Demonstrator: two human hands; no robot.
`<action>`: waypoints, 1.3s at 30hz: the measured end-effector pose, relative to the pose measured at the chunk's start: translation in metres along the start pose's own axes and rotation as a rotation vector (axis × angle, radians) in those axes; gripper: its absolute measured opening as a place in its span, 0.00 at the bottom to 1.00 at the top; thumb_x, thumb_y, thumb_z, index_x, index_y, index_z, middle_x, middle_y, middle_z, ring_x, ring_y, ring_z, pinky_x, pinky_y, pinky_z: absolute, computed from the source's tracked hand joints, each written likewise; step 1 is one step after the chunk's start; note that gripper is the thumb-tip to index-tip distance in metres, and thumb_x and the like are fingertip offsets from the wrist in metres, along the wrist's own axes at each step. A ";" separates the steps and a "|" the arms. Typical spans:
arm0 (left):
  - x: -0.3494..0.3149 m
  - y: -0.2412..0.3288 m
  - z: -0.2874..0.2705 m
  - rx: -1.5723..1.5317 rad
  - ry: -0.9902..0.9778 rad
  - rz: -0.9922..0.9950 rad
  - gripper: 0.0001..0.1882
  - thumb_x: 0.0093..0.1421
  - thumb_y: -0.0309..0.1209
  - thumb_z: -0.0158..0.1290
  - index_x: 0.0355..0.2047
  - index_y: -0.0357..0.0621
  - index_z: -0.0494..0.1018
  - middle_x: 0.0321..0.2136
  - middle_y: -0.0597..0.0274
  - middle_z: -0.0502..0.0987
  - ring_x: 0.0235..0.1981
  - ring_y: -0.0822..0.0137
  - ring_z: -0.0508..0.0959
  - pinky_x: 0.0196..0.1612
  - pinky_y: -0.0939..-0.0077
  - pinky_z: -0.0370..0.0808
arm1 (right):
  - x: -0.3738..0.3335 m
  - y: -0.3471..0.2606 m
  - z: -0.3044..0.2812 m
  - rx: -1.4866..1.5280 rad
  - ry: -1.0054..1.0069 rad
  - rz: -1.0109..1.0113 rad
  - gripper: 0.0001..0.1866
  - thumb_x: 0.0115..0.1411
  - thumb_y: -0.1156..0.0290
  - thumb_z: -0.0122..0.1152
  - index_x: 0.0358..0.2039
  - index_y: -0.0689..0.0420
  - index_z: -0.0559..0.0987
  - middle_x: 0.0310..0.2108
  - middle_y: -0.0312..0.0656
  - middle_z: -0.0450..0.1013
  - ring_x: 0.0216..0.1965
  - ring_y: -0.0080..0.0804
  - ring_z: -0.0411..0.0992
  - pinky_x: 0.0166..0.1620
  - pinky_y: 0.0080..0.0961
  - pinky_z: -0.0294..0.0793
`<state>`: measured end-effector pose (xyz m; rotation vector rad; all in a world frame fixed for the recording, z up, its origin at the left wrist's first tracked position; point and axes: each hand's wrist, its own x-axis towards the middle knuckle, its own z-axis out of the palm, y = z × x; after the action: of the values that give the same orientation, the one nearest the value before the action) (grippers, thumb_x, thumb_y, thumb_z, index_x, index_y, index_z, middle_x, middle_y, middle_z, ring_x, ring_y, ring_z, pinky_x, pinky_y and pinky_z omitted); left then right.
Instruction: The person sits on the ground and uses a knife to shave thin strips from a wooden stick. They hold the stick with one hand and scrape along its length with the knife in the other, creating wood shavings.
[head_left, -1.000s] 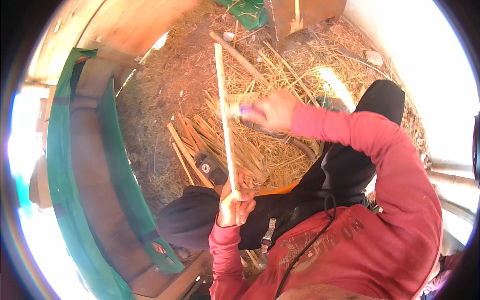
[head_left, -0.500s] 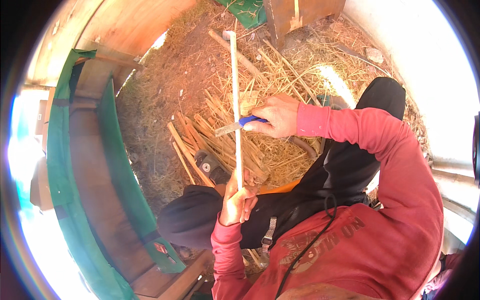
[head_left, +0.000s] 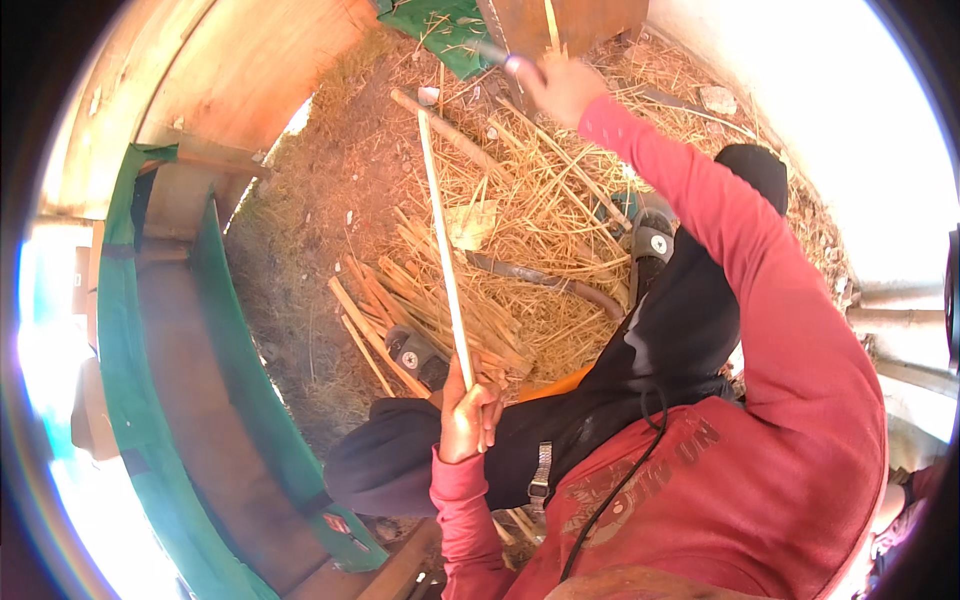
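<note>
My left hand (head_left: 468, 420) is closed around the lower end of a long, pale, thin wooden stick (head_left: 443, 230), which points up and away from me above the ground. Far out beyond the stick's upper end, my right hand (head_left: 570, 92) grips a knife (head_left: 492, 52). Its blade is smeared by motion and stands apart from the stick. Below the stick lies a pile of split wooden strips (head_left: 455, 315) on the straw.
A long blade with a curved handle (head_left: 595, 295) lies on the straw (head_left: 560, 235). A thicker branch (head_left: 455, 135) rests farther out. Along the left stands a wooden trough edged with green cloth (head_left: 125, 300). A brown wooden panel (head_left: 600, 25) and green cloth (head_left: 440, 35) are at the far side.
My right hand has swept the knife up and away from me, from the stick's middle to past its far end. The stick now leans more to the left; my left hand still holds it.
</note>
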<state>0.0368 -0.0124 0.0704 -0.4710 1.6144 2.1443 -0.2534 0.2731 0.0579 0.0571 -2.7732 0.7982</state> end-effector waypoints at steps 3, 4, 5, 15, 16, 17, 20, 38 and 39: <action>0.003 0.003 0.003 0.062 -0.052 0.010 0.18 0.53 0.20 0.43 0.45 0.42 0.60 0.14 0.70 0.59 0.06 0.76 0.54 0.07 0.85 0.56 | -0.060 -0.031 0.024 0.216 -0.220 -0.402 0.32 0.64 0.40 0.42 0.25 0.56 0.80 0.19 0.51 0.73 0.19 0.44 0.74 0.26 0.40 0.75; 0.002 -0.001 0.001 0.140 -0.022 0.037 0.15 0.55 0.21 0.45 0.44 0.42 0.60 0.14 0.70 0.61 0.06 0.77 0.57 0.07 0.85 0.57 | -0.082 -0.042 0.028 0.247 -0.271 -0.538 0.28 0.63 0.43 0.47 0.26 0.55 0.80 0.15 0.49 0.71 0.17 0.44 0.72 0.24 0.40 0.72; 0.000 -0.003 0.001 0.228 0.019 0.062 0.12 0.58 0.22 0.47 0.42 0.42 0.61 0.15 0.70 0.63 0.07 0.78 0.59 0.07 0.86 0.58 | -0.105 -0.054 0.031 0.295 -0.329 -0.675 0.24 0.62 0.45 0.52 0.26 0.53 0.81 0.12 0.47 0.69 0.15 0.44 0.71 0.21 0.40 0.70; 0.008 -0.001 0.014 0.576 0.172 0.318 0.12 0.62 0.27 0.56 0.39 0.41 0.63 0.21 0.69 0.70 0.15 0.83 0.65 0.15 0.87 0.62 | -0.116 -0.053 0.054 0.077 -0.259 -0.714 0.26 0.61 0.43 0.51 0.26 0.56 0.79 0.11 0.45 0.67 0.14 0.45 0.71 0.19 0.39 0.70; 0.006 0.003 0.017 0.535 0.173 0.277 0.12 0.62 0.27 0.56 0.39 0.41 0.63 0.21 0.69 0.70 0.15 0.83 0.65 0.15 0.87 0.62 | -0.108 -0.051 0.058 0.002 -0.273 -0.672 0.28 0.61 0.42 0.50 0.26 0.56 0.79 0.11 0.46 0.68 0.15 0.43 0.72 0.19 0.38 0.71; 0.002 -0.001 0.016 0.584 0.161 0.307 0.12 0.62 0.27 0.56 0.39 0.41 0.63 0.21 0.69 0.70 0.15 0.83 0.65 0.16 0.87 0.61 | -0.080 -0.039 0.062 -0.077 -0.258 -0.365 0.29 0.64 0.42 0.44 0.28 0.55 0.80 0.13 0.43 0.69 0.18 0.41 0.73 0.23 0.38 0.74; -0.008 -0.015 0.011 0.513 0.096 0.277 0.12 0.62 0.28 0.55 0.39 0.42 0.62 0.20 0.69 0.69 0.13 0.83 0.64 0.13 0.88 0.60 | 0.008 0.022 0.036 -0.153 -0.222 0.075 0.39 0.67 0.37 0.26 0.31 0.55 0.81 0.15 0.42 0.71 0.21 0.39 0.75 0.28 0.39 0.77; -0.003 -0.005 0.004 0.340 0.046 0.166 0.12 0.60 0.23 0.47 0.42 0.43 0.59 0.17 0.69 0.65 0.07 0.80 0.62 0.07 0.87 0.60 | -0.117 -0.057 0.045 0.288 -0.254 -0.857 0.21 0.59 0.47 0.59 0.25 0.54 0.78 0.10 0.43 0.66 0.14 0.45 0.69 0.19 0.40 0.65; 0.000 -0.003 0.003 0.339 0.049 0.160 0.12 0.60 0.22 0.46 0.43 0.43 0.58 0.17 0.69 0.66 0.07 0.80 0.62 0.07 0.87 0.60 | -0.117 -0.057 0.046 0.260 -0.250 -0.835 0.20 0.59 0.48 0.58 0.26 0.54 0.78 0.11 0.43 0.67 0.15 0.45 0.69 0.19 0.40 0.66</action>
<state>0.0382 -0.0088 0.0691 -0.2973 2.0535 1.9207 -0.1452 0.1964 0.0202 1.3276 -2.4403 0.9188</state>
